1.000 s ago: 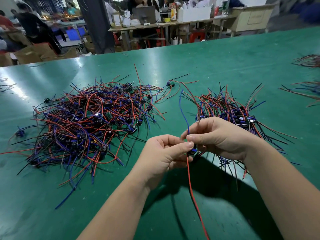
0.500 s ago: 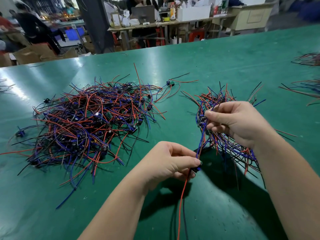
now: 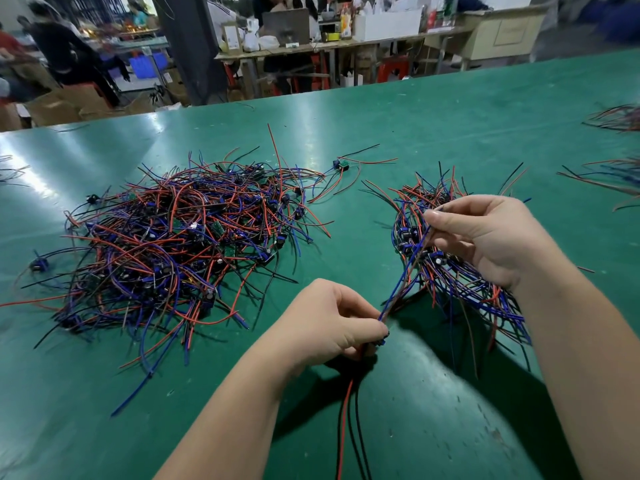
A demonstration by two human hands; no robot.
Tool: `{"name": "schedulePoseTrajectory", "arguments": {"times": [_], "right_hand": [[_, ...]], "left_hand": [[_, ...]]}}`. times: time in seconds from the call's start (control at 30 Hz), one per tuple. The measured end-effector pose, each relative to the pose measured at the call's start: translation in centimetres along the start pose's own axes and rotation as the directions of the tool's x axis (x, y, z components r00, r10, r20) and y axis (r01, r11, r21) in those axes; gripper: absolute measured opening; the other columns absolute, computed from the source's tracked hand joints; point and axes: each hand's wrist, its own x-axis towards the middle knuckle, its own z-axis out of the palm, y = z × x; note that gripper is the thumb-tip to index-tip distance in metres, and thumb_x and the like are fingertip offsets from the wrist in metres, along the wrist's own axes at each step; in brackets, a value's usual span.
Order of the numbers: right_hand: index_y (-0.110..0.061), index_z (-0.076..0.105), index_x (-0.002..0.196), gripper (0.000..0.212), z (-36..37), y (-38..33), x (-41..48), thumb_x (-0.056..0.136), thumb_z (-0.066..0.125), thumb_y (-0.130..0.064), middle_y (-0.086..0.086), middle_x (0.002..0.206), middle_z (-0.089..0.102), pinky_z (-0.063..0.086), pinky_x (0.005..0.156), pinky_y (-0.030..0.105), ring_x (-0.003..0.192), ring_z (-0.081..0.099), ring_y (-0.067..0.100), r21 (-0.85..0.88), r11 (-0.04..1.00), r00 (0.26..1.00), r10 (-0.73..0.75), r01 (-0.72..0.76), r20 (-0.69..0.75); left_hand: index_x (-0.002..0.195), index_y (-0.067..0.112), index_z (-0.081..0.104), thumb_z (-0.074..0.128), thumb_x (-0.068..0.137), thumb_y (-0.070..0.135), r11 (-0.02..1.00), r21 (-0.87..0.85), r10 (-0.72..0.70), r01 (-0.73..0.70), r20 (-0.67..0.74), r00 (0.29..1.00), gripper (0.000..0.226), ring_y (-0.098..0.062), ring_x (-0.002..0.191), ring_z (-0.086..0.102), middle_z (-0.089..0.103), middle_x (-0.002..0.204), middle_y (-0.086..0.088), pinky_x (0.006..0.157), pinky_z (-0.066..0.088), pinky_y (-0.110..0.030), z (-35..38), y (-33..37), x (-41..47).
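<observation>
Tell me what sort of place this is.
Probably an electronics assembly workshop. A long green worktable carries a big pile of small modules with red, blue and black wires; the left hand grips one module while the right hand pinches its blue wire; behind stand cluttered benches and cardboard boxes.

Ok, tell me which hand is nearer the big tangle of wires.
Left. The left hand sits just off the big tangle's near right edge, not touching; the right hand is farther right, over the smaller wire bundle.
</observation>
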Motion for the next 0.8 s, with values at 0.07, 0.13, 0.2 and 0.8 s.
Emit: {"name": "schedulePoseTrajectory", "arguments": {"times": [0.07, 0.13, 0.2, 0.8], "right_hand": [[-0.002, 0.06, 0.073, 0.019, 0.1, -0.1, -0.1, 0.06, 0.07, -0.01, 0.006, 0.052, 0.065, 0.048, 0.041, 0.014, 0.045, 0.064, 0.013, 0.123, 0.991, 0.998, 0.042, -0.047, 0.044], [-0.002, 0.059, 0.076, 0.018, 0.5, 0.0, -0.1, 0.065, 0.067, -0.013, 0.007, 0.054, 0.065, 0.048, 0.042, 0.012, 0.048, 0.066, 0.013, 0.259, 0.962, 0.994, 0.071, -0.091, 0.085], [-0.001, 0.061, 0.081, 0.017, 0.9, 0.3, 0.0, 0.079, 0.062, -0.018, 0.009, 0.061, 0.068, 0.051, 0.047, 0.012, 0.056, 0.069, 0.014, 0.391, 0.912, 0.991, 0.099, -0.128, 0.093], [-0.024, 0.075, 0.081, 0.014, 4.0, 2.8, -2.4, 0.073, 0.079, -0.013, -0.001, 0.065, 0.07, 0.047, 0.06, 0.027, 0.057, 0.057, 0.009, -0.481, 0.755, 0.891, -0.319, 0.445, 0.322]], "left_hand": [[0.077, 0.011, 0.073, 0.075, 0.076, 0.009, 1.0, 0.001, 0.016, -0.016, 0.002, 1.0, 0.003, -0.007, 0.052, 0.057, 0.068, 0.06, 0.002, 0.049, 0.046, -0.018, -0.5, 0.2, -0.1], [0.074, 0.013, 0.071, 0.076, 0.077, 0.009, 0.999, -0.007, 0.043, -0.043, -0.012, 0.999, 0.007, -0.005, 0.05, 0.057, 0.067, 0.059, 0.004, 0.048, 0.046, -0.017, -0.8, 0.4, -0.2], [0.071, 0.013, 0.07, 0.074, 0.078, 0.005, 0.992, -0.094, 0.075, -0.079, -0.038, 0.996, 0.011, -0.006, 0.048, 0.06, 0.067, 0.057, 0.002, 0.047, 0.047, -0.016, -1.0, 0.6, -0.4], [0.09, 0.01, 0.071, 0.056, 0.092, 0.024, 0.825, -0.544, 0.013, -0.154, -0.254, 0.967, 0.02, -0.018, 0.071, 0.071, 0.075, 0.085, -0.007, 0.057, 0.056, -0.024, -1.1, 0.2, 1.4]]}}
